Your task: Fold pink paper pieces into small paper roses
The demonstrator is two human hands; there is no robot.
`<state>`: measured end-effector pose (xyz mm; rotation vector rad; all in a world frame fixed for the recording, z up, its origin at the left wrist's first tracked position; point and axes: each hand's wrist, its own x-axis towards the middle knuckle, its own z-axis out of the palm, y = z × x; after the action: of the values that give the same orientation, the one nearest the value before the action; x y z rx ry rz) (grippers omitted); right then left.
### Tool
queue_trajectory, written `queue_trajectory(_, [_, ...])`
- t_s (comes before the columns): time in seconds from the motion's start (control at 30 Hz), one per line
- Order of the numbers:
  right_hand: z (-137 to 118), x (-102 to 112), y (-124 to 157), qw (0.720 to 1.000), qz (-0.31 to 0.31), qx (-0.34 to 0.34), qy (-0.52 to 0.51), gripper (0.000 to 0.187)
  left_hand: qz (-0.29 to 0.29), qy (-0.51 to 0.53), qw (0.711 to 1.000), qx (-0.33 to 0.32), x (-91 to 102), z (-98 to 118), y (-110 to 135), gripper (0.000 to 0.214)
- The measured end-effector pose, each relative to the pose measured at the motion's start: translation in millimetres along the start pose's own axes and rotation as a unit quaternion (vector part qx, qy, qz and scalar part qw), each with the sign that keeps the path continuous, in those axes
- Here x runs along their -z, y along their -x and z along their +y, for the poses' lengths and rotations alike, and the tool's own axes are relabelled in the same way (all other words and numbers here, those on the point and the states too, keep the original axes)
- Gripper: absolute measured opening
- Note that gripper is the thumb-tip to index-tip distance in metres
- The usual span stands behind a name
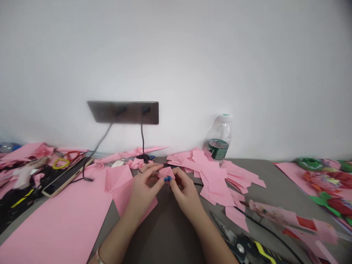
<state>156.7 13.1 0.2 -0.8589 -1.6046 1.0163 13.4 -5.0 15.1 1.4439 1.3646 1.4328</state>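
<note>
Far left of the bottle a phone lies at the edge of a big pink sheet; both are well apart from the work. Nearer the bottle, but left of it and in front, the left hand pinches the small pink paper along its left edge, fingers curled close with only the paper's thickness between thumb and forefinger. The paper is lifted just off the table, between the two hands. The right hand meets it from the other side, its fingertips closed narrowly on the lower right corner, the blue nails touching the paper. Whether the piece is already folded double I cannot tell.

The step looks like a small fold being pressed; it would go best with the edges lined up first, one hand steadying the piece while the other runs a nail along the crease, and a light pinch so the thin paper does not buckle.

Just in front of the bottle lies a heap of pink squares; well in front and slightly right of it, scissors rest on the table.
</note>
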Motion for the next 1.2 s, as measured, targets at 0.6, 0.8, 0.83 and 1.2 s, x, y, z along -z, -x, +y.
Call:
queue_trajectory(0.6, [-3, -4, 0, 0.997, -0.006, 0.060, 0.057, 0.010, 0.023, -0.122, 0.989, -0.074, -0.4, 5, 6, 0.021])
queue_trajectory(0.8, [0, -4, 0, 0.999, -0.005, 0.044, 0.018, 0.010, -0.012, -0.168, 0.980, -0.102, 4.5, -3, 5, 0.031])
queue_trajectory(0.83, [1, -4, 0, 0.999, -0.003, 0.040, 0.015, 0.010, -0.013, -0.174, 0.979, -0.103, 4.8, -4, 5, 0.032])
queue_trajectory(1.2, [0, -5, 1, 0.998, -0.012, 0.057, 0.027, 0.012, -0.009, -0.127, 0.991, -0.045, 0.4, 3, 5, 0.027])
